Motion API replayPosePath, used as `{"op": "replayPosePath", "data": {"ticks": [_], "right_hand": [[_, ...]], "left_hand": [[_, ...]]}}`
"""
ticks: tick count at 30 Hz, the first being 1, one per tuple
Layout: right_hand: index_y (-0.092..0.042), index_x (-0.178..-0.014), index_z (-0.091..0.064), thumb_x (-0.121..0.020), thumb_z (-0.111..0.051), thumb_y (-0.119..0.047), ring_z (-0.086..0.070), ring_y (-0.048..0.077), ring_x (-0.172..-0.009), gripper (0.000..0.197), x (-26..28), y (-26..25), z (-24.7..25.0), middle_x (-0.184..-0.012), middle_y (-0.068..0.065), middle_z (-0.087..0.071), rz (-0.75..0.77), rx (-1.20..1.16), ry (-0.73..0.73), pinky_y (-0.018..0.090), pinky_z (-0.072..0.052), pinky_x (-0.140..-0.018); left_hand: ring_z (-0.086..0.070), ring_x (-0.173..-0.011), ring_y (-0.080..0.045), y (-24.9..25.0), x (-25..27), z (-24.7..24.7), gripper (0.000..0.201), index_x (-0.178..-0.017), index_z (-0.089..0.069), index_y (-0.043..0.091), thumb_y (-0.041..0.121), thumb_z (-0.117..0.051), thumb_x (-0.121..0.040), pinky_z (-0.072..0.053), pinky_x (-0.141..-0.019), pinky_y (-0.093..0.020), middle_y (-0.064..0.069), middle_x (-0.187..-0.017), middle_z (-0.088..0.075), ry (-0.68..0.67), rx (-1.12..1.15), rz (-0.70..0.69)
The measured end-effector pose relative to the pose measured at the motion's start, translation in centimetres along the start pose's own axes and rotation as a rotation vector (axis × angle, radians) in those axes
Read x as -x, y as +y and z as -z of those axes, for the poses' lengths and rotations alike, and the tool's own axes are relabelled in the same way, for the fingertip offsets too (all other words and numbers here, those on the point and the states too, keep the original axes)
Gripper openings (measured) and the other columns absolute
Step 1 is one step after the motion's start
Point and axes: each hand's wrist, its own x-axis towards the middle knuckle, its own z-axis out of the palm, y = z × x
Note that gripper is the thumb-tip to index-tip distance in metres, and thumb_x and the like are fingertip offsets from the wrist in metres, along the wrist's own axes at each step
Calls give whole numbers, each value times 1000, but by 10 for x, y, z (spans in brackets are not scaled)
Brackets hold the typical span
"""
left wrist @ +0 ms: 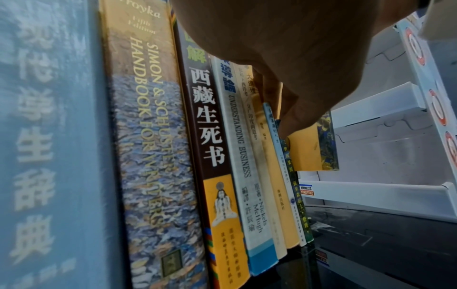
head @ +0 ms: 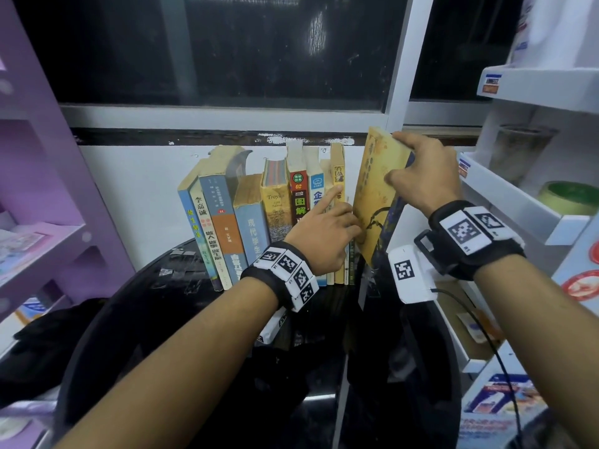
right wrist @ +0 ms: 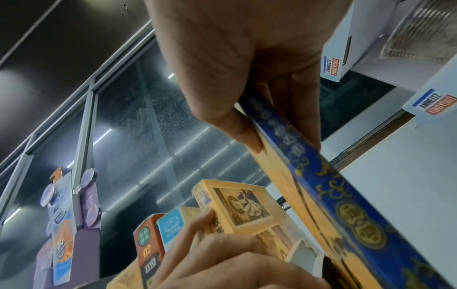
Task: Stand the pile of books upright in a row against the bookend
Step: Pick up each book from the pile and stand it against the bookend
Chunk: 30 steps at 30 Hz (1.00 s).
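A row of books (head: 259, 215) stands upright on the black round table (head: 155, 306) against the white wall. My right hand (head: 409, 163) grips the top of a yellow book with a blue spine (head: 372, 202). This book is tilted, its top leaning right, just right of the row's end. In the right wrist view my thumb and fingers pinch the yellow book (right wrist: 321, 185) across its spine. My left hand (head: 340, 218) rests on the last books of the row, index finger straight. Its fingers (left wrist: 287, 117) press the thin end books (left wrist: 294, 195). A grey curved piece (head: 241, 158) rises behind the left books.
A white rack of shelves (head: 518, 205) stands close on the right, holding a cup and a roll of tape (head: 567, 196). A purple shelf unit (head: 48, 196) is at the left. A dark window runs above the wall behind the books.
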Motion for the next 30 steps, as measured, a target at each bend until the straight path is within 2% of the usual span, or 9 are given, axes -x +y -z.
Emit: {"op": "replayPosePath", "data": {"ticks": [8,12,15,16,19,21,23,26,30], "right_hand": [[-21,-135,-54,-81,-65,-3,-60,23,-105,58,-7,-17,44,-124,3,-62,52,-78,65,40,-58,-78],[-25,-133,-57,-75,-70,-7,-59,13,-97,62,-9,-25,72,-124,-4,-62,48,-107,139,23,-52,-76],[-24,-133,-56,-76,-73,-7,-55,9,-94,61,-11,-30,90,-125,-5,-60,60,-150,151,4,-42,-52],[-24,-133,-57,-76,-74,-7,-56,9,-95,62,-12,-32,95,-124,-6,-60,62,-173,158,4,-43,-50],[-25,-130,-59,-71,-78,-12,-60,7,-101,64,-15,-38,104,-119,-11,-62,65,-252,211,15,-53,-73],[-24,-128,-60,-71,-78,-11,-59,4,-100,61,-16,-39,101,-113,-14,-61,48,-300,226,5,-49,-65],[-24,-128,-59,-71,-78,-8,-60,4,-99,62,-16,-36,92,-112,-14,-61,32,-358,233,5,-50,-62],[-26,-130,-58,-70,-78,-9,-61,5,-100,65,-18,-26,78,-115,-12,-60,5,-357,253,23,-56,-79],[-25,-133,-56,-70,-75,-13,-53,12,-114,66,-19,-4,59,-116,-13,-58,-14,-237,247,18,-44,-90]], "left_hand": [[-48,-123,-19,-1,1,-1,40,-115,-67,24,27,-51,-78,6,-119,-49,5,-115,-66,15,5,-1],[-48,-123,-19,-1,1,0,40,-115,-67,24,27,-49,-79,5,-119,-50,5,-116,-65,7,-5,-2],[-47,-124,-18,-1,2,1,41,-117,-66,24,28,-50,-79,7,-119,-50,5,-118,-65,0,-11,-1],[-47,-125,-18,-1,2,1,41,-117,-66,25,28,-50,-79,6,-119,-50,5,-118,-65,-1,-12,-1],[-46,-126,-19,-1,3,2,41,-117,-66,24,28,-51,-79,5,-119,-50,4,-119,-65,-2,-14,-6],[-46,-126,-20,-1,4,2,42,-118,-66,23,27,-52,-79,4,-119,-51,3,-119,-65,-1,-12,-6],[-46,-126,-20,-1,4,2,42,-118,-66,23,26,-52,-79,3,-119,-51,2,-118,-65,2,-10,-6],[-46,-128,-21,-4,4,3,44,-120,-65,23,26,-50,-79,3,-119,-52,2,-120,-65,0,-4,-21],[-45,-128,-19,-8,6,4,46,-123,-64,23,25,-51,-79,6,-118,-51,4,-125,-62,-1,-6,-60]]}}
